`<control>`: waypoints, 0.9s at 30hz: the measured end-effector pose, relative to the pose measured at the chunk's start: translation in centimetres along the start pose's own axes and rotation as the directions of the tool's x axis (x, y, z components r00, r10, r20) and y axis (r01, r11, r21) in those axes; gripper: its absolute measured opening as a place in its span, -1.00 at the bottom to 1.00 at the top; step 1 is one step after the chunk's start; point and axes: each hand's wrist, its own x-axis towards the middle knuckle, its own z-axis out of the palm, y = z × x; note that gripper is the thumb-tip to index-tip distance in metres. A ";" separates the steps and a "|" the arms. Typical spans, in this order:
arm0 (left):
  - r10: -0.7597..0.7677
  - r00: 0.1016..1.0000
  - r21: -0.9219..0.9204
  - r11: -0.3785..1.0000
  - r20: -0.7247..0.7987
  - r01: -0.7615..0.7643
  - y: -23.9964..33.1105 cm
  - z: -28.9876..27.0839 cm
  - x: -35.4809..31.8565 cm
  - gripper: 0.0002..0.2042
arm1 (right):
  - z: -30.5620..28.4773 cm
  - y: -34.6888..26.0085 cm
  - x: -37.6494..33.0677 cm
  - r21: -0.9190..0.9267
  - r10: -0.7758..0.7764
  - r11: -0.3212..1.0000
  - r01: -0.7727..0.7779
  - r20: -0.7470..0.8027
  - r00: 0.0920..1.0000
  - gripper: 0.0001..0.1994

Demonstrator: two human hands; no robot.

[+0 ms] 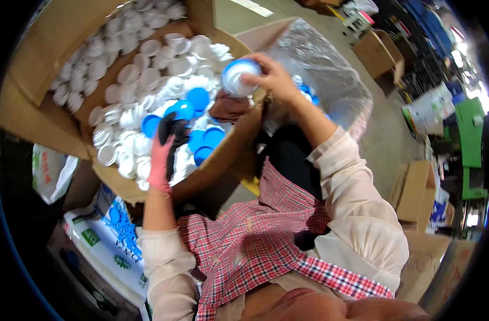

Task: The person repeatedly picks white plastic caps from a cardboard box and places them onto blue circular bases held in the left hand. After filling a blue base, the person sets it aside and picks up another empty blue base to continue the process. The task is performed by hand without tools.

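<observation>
My left hand (pixel 171 139), in a pink glove with black fingers, reaches into a cardboard box. Its fingers close at the edge of a blue lid (pixel 183 110); another blue lid (pixel 151 126) lies against the glove. My bare right hand (pixel 274 79) grips a round white cap with a blue rim (pixel 241 77) above the box's right side, slightly blurred. Around the left hand are loose white caps (pixel 129 117) and several more blue lids (pixel 198 98). A brown cloth (pixel 229 107) lies below the cap in my right hand.
Right of the box stands a container lined with clear plastic (pixel 322 59), with blue pieces inside. White printed sacks (pixel 102 246) lie at the lower left. Cardboard boxes (pixel 415 195) and a green metal frame (pixel 469 134) stand on the right.
</observation>
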 end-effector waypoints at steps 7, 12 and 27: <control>-0.166 0.973 0.052 0.983 -0.160 0.177 1.5 2.6 1.8 -0.65 | -27.4 23.3 -13.3 -0.729 0.394 0.182 -0.660 -0.560 0.728 -0.29; -0.174 0.960 0.059 0.980 -0.220 0.191 1.7 1.2 1.5 -0.64 | -24.5 28.7 -17.4 -0.653 0.581 0.167 -0.739 -0.540 0.609 -0.35; 0.131 0.946 0.497 0.867 -0.298 0.036 1.2 -3.5 0.7 -0.70 | 12.2 9.8 2.2 -0.528 0.030 0.622 0.578 0.754 0.656 -0.83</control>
